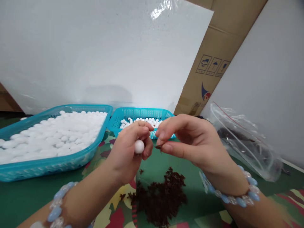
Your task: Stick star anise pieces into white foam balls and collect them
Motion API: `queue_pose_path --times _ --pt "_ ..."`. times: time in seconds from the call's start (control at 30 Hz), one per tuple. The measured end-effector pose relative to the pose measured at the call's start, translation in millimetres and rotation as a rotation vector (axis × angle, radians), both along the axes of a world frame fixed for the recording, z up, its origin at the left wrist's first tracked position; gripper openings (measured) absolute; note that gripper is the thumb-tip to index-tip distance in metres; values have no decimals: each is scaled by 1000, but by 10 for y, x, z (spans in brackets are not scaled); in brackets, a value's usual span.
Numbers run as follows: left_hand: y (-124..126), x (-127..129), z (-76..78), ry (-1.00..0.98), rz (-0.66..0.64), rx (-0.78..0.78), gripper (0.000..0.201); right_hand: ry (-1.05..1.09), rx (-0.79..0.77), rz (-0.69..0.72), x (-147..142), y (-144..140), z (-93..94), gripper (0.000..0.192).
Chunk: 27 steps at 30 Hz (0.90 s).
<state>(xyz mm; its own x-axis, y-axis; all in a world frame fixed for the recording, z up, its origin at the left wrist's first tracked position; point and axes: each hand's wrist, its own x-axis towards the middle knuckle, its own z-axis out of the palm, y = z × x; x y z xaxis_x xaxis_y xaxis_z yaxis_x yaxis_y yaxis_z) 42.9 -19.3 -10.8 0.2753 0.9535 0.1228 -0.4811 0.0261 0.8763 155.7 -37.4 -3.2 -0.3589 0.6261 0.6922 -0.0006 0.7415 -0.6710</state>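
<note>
A: Leaning behind everything, a white board and cardboard box wall off the far side. Why are the baskets on the left?

B: The large blue basket, heaped with white balls, and the small blue basket beyond it sit within easy reach, I'd guess.

A: And the bag on the right?

B: A clear plastic bag with dark contents, hard to make out. The brown pile lies near, on the counter.

A: The hands?

B: The left hand pinches a white ball mid-air over the pile; the right hand grips a tiny brown piece beside it, shape unclear.
</note>
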Motion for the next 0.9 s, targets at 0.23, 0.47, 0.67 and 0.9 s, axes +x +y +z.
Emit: queue_pose_path --times 0.23,0.47,0.67,0.9 --pt "-51 -31 -50 6 -158 16 41 22 5 -51 -2 -6 -3 14" --pt "-47 -40 3 -22 -269 -91 44 -17 25 -61 -17 -36 19 12" --pt "-114 -7 12 -58 -348 -70 25 -23 -3 -85 -7 -48 12 13" --pt "-112 -26 35 -15 -264 31 14 102 -36 -76 9 -54 31 14"
